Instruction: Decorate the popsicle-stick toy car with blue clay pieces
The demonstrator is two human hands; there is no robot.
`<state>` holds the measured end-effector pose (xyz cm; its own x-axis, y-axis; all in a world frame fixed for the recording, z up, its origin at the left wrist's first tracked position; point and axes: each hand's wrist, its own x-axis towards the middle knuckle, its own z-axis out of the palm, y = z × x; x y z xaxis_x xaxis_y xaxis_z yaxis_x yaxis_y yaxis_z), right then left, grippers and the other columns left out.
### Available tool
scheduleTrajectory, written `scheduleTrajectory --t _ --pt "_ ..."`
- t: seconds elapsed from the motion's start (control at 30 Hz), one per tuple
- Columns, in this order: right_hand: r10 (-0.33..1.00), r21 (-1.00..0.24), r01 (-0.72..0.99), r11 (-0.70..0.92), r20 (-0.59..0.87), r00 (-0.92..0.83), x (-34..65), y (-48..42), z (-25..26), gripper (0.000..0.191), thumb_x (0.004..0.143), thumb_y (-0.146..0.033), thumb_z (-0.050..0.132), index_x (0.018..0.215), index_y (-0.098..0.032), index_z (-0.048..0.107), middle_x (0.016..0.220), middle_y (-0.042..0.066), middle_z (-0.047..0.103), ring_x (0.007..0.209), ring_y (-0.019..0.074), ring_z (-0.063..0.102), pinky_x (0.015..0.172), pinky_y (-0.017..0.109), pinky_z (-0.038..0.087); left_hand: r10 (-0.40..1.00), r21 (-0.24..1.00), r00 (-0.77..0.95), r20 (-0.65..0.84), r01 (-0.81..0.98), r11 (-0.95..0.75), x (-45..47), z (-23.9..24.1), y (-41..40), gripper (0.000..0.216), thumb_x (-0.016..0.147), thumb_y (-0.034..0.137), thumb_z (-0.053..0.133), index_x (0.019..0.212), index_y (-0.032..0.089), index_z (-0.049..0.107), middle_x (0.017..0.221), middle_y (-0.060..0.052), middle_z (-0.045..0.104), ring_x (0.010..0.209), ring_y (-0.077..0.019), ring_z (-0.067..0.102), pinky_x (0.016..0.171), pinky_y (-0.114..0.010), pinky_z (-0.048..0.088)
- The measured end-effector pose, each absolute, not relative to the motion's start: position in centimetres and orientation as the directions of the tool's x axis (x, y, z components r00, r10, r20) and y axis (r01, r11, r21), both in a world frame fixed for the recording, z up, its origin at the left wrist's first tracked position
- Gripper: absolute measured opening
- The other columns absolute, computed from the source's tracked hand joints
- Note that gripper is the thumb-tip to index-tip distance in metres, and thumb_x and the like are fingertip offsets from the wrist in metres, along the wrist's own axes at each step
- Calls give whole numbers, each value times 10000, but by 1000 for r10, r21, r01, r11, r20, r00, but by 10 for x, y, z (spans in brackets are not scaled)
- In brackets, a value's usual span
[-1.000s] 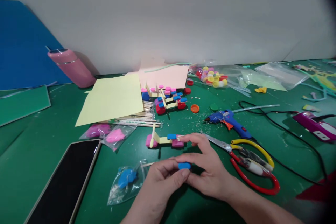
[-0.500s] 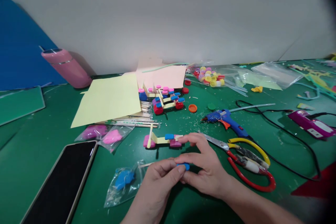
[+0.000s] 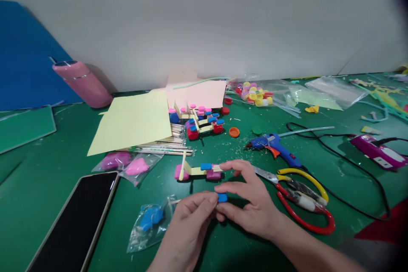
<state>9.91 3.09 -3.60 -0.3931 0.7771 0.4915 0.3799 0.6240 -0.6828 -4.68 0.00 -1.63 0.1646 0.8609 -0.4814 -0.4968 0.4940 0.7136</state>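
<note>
My left hand [image 3: 196,216] pinches a small, smooth blue clay piece [image 3: 222,198] between thumb and fingers. On the other side of that piece, my right hand [image 3: 251,199] has its thumb and a finger around its edges, while another finger stretches forward. A pale stick end [image 3: 174,201] pokes out left of my left hand; whether I hold it is hidden. Just beyond my hands stands a little model [image 3: 197,171] of pale sticks on pink blocks, with a blue piece on top. A clear bag of blue clay [image 3: 151,217] lies to the left.
Scissors [image 3: 302,195] and a blue glue gun [image 3: 274,144] with its cord lie at right. A phone [image 3: 73,221] is at left. Finished-looking small models [image 3: 204,125], yellow paper [image 3: 130,123], bagged sticks [image 3: 172,142], bottle caps [image 3: 234,132] and a pink bottle [image 3: 83,83] stand farther back.
The blue clay piece has shifted slightly left and up between my fingertips, and more of its face shows. My right finger has lifted a little from it.
</note>
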Motion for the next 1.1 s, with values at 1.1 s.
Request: scheduleTrajectory --t 1.1 --pt "880 -925 24 378 351 -321 94 25 -33 181 718 -217 630 899 -235 632 1066 60 513 996 195 519 854 343 435 851 547 350 -393 -655 521 -37 -27 -7 182 728 315 590 676 151 646 611 -16 563 568 -124 518 571 -254 424"
